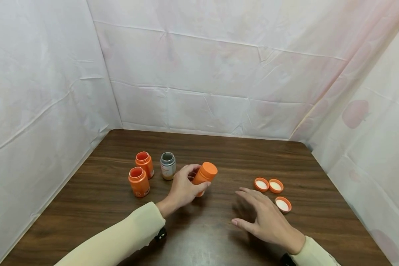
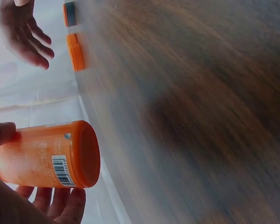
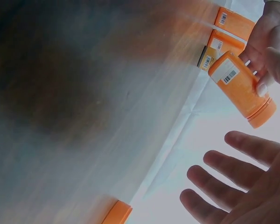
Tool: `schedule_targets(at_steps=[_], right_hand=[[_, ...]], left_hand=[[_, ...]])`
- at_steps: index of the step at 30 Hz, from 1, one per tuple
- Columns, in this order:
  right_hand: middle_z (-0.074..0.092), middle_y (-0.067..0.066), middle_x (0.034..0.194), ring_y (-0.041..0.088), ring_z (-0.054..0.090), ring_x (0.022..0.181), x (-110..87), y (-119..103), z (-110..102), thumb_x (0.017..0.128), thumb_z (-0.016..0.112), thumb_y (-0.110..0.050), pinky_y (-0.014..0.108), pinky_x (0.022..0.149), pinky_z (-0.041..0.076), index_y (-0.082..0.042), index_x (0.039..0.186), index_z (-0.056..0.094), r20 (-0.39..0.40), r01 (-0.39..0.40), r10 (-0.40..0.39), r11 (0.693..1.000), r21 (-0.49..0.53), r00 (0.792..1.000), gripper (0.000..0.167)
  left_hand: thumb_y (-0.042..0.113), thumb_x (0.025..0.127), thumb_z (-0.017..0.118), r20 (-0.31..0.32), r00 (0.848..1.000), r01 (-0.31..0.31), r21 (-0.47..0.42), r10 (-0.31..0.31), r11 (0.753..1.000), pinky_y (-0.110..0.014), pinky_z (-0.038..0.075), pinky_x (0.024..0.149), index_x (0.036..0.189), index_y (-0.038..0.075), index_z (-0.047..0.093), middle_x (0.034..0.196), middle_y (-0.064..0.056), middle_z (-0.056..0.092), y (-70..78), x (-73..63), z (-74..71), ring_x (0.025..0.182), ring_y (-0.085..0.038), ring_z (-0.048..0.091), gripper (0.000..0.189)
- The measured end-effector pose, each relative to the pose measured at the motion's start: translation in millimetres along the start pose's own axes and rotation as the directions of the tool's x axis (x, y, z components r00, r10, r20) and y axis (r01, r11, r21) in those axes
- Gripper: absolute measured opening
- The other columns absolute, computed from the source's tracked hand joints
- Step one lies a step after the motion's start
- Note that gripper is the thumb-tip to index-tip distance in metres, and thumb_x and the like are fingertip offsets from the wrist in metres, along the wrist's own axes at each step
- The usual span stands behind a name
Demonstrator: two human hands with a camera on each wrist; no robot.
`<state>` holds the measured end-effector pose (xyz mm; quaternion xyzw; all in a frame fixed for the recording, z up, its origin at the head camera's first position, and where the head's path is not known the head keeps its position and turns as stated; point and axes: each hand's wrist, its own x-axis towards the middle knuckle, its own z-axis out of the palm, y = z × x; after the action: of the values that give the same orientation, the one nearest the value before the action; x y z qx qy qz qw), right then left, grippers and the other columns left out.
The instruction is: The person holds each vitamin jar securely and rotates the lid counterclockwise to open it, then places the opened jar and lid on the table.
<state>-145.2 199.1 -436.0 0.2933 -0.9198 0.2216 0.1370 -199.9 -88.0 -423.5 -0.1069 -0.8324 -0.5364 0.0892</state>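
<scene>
My left hand (image 1: 186,186) grips an orange bottle (image 1: 204,177) with its orange cap on, tilted and raised above the table. In the left wrist view the bottle's (image 2: 46,154) base and barcode face the camera, with fingers around its side. My right hand (image 1: 266,218) hovers above the table with its fingers spread and holds nothing. It is nearest to three upturned orange caps with white liners: one cap (image 1: 283,204) beside the hand, another cap (image 1: 261,184) and a third cap (image 1: 276,186) beyond it.
Two uncapped orange bottles, one nearer (image 1: 139,183) and one behind (image 1: 145,164), stand on the left of the brown wooden table (image 1: 219,151). An uncapped grey bottle (image 1: 167,166) stands beside them. Pale curtains (image 1: 199,74) surround the table's back and sides.
</scene>
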Motion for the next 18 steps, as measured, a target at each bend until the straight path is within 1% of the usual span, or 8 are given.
schedule_targets(at_steps=[4, 8, 12, 18], right_hand=[[0.058, 0.005, 0.145, 0.027, 0.056, 0.129, 2.1, 0, 0, 0.081, 0.078, -0.065, 0.055, 0.101, 0.046, -0.019, 0.146, 0.055, 0.015, -0.022, 0.021, 1.0, 0.022, 1.0, 0.083], [0.057, 0.001, 0.146, 0.025, 0.056, 0.13, 3.3, 0, 0, 0.08, 0.077, -0.067, 0.052, 0.101, 0.047, -0.017, 0.147, 0.053, 0.023, -0.046, 0.045, 0.999, 0.027, 0.999, 0.086], [0.057, -0.002, 0.145, 0.023, 0.056, 0.13, 3.8, -1, 1, 0.08, 0.078, -0.066, 0.05, 0.101, 0.049, -0.017, 0.147, 0.053, 0.024, -0.06, 0.059, 0.997, 0.043, 0.998, 0.086], [0.057, -0.004, 0.145, 0.021, 0.055, 0.131, 5.2, -2, 3, 0.08, 0.078, -0.066, 0.049, 0.101, 0.049, -0.017, 0.147, 0.053, 0.041, -0.091, 0.088, 0.992, 0.086, 0.995, 0.086]], left_hand=[[0.016, 0.078, 0.091, 0.012, 0.999, -0.039, 0.004, 0.039, 0.999, -0.04, 0.054, 0.09, 0.124, 0.013, 0.068, 0.11, 0.0, 0.065, 1.3, -4.0, -1.4, 0.099, -0.018, 0.063, 0.051], [0.016, 0.076, 0.092, 0.029, 0.996, -0.089, 0.029, 0.088, 0.996, -0.037, 0.054, 0.089, 0.121, 0.013, 0.07, 0.109, 0.003, 0.065, 1.5, -7.8, -2.5, 0.097, -0.014, 0.064, 0.05], [0.016, 0.075, 0.093, 0.057, 0.991, -0.121, 0.055, 0.117, 0.991, -0.033, 0.055, 0.087, 0.122, 0.013, 0.069, 0.108, 0.005, 0.065, 1.2, -12.6, -3.3, 0.096, -0.01, 0.063, 0.052], [0.013, 0.074, 0.093, 0.091, 0.985, -0.151, 0.054, 0.146, 0.987, -0.032, 0.054, 0.086, 0.123, 0.012, 0.069, 0.109, 0.006, 0.065, 1.0, -20.6, -3.0, 0.097, -0.009, 0.063, 0.055]])
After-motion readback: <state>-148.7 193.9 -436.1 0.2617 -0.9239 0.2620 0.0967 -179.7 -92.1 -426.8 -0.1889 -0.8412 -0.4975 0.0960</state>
